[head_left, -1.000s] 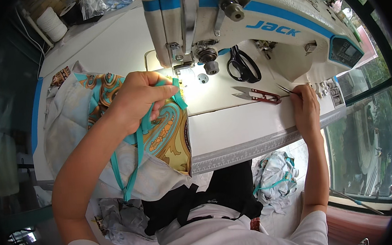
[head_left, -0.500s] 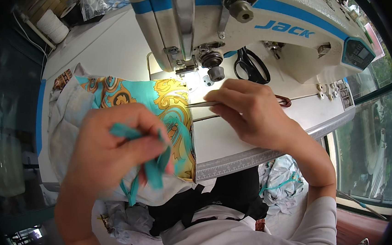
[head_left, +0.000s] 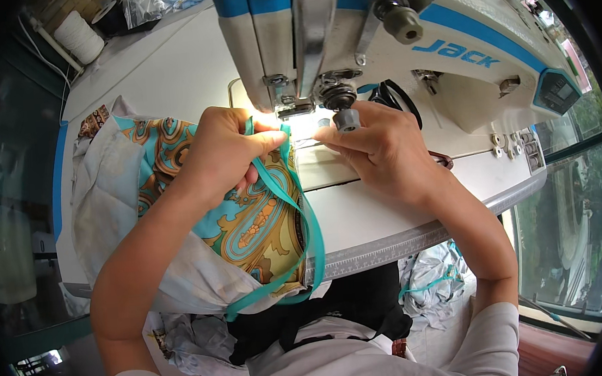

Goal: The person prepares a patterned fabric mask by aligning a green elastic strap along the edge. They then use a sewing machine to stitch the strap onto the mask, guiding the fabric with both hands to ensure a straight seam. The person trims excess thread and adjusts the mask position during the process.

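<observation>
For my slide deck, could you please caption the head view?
Both hands, left hand and right hand, guide teal tape and patterned fabric under a sewing machine.

The person wears a white short-sleeved top, its sleeves showing at the lower left and lower right of the frame. Both forearms are bare. The left hand (head_left: 224,151) and right hand (head_left: 383,150) carry no gloves or rings that can be seen.

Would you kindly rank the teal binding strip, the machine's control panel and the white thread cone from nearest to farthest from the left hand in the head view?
1. Teal binding strip: pinched in the left hand.
2. Control panel: far right end of the sewing machine.
3. White thread cone: top left corner of the table.
The last two are nearly tied.
</observation>
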Demonstrator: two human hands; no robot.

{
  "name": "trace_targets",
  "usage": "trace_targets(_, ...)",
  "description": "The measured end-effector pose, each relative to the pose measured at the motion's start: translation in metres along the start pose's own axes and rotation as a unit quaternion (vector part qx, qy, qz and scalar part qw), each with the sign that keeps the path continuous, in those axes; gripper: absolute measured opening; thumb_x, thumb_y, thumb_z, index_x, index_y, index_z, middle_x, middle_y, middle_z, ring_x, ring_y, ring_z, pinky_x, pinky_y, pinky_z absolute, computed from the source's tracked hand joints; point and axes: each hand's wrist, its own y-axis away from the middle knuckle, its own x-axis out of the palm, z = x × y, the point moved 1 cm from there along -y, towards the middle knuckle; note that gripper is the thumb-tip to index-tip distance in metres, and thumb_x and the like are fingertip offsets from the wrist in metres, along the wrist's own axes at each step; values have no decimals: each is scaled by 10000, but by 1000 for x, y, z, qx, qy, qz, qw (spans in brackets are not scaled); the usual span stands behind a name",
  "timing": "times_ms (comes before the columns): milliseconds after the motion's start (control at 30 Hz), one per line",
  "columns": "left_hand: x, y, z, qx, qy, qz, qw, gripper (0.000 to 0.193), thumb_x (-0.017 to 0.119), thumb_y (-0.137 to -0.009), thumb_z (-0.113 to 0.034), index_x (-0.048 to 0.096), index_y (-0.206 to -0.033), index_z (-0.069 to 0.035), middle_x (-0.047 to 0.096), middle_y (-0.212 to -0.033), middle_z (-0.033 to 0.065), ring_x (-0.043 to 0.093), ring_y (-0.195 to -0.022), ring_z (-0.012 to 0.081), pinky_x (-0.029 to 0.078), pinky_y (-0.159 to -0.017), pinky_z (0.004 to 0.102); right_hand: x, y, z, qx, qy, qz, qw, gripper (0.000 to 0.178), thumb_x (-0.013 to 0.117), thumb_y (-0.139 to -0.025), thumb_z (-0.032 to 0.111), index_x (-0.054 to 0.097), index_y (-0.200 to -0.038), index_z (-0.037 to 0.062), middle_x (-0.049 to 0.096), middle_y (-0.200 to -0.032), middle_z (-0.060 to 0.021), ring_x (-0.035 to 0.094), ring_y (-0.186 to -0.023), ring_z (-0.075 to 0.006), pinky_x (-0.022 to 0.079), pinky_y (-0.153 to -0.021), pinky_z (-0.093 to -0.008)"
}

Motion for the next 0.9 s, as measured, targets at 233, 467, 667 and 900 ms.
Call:
trace_targets(233,5,-1,0,-9,-15,-21,1000,196,803,-946,-151,785,-986,40,638,-682,16,543,-428,76,366,-341,245,13,-1,5,-64,29,-54,996,235,796,-787,61,816,-1011,128,641,-897,-24,680,-800,-211,535,-597,-367)
trace_targets(467,2,-1,4,13,-27,-22,999,192,746,-988,-151,752,-968,39,673,-718,47,560,-435,90,394,-356,253,16,1,9,-66,86,-22,994,211,797,-801,107,814,-1011,111,648,-903,-33,677,-823,-204,537,-596,-368)
trace_targets(667,-53,103,-17,-64,138,29,988,426,563,-1110,-354,722,-1035,34,670,-689,91,499,-381,128,327,-343,271,15,3,10,-50,63,-32,996,236,813,-835,77,817,-1060,150,683,-912,-8,669,-796,-239,531,-632,-390)
trace_targets(900,-212,218,-49,29,-265,-302,915,441,573,-1114,-383,717,-1151,32,583,-619,21,497,-392,104,388,-379,230,16,5,10,-63,75,-33,995,164,776,-870,127,821,-1027,104,642,-896,-39,674,-847,-217,538,-611,-387)
